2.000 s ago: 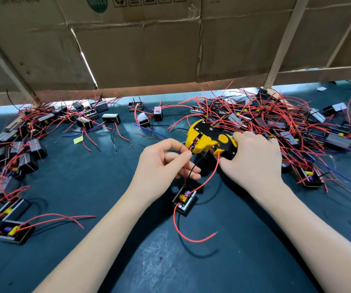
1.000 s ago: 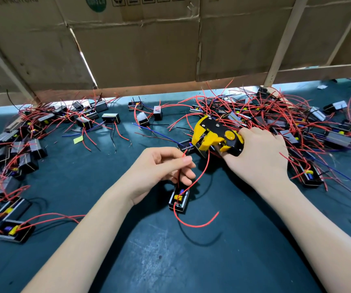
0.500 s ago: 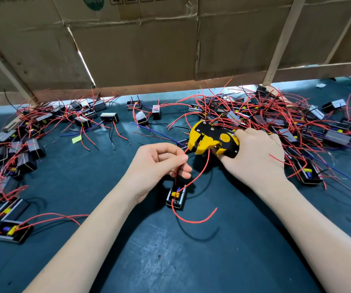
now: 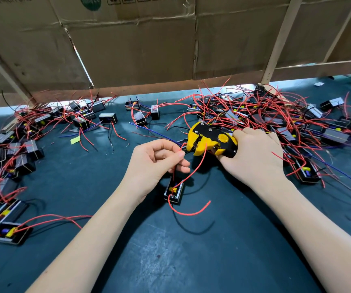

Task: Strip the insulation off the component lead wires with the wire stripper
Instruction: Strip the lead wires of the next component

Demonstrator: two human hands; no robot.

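My right hand grips the handles of a yellow and black wire stripper, its jaws pointing left. My left hand pinches a red lead wire between thumb and forefinger, right at the stripper's jaws. The wire belongs to a small black component that lies on the dark green mat just below my left hand. A second red lead arcs from the component up past the jaws, and a third one curls loose on the mat.
A tangled heap of black components with red leads lies behind and right of the stripper. A second spread of components covers the left side. A cardboard wall closes the back. Bare mat lies between my forearms.
The stripper swung a little right and back left, its jaws now meeting the wire. My left hand rose slightly, feeding the red lead's end to the jaws. The component shifted left.
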